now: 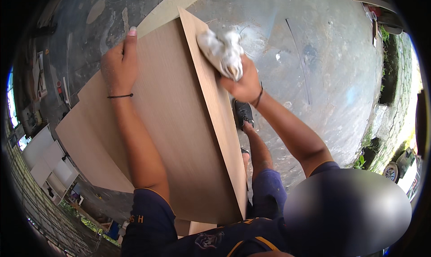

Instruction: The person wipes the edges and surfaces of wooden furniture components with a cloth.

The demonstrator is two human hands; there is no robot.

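Observation:
A large light-brown wood panel (166,117) stretches out in front of me, with a narrower wood strip (211,99) along its right side. My left hand (120,66) grips the panel at its far left edge; the thumb points away from me and the other fingers are mostly hidden. In my right hand (244,81) is a crumpled white cloth (222,50), bunched up in the fingers. The cloth lies against the far right part of the strip. Whether the strip and panel are joined cannot be made out.
More wood sheets (90,131) lie left of the panel, and a pale board (173,5) lies beyond it. Grey concrete floor (332,77) spreads to the right, with a thin dark strip (298,61) on it. White cabinet-like pieces (49,162) stand at the left. My shoe (242,112) is beside the strip.

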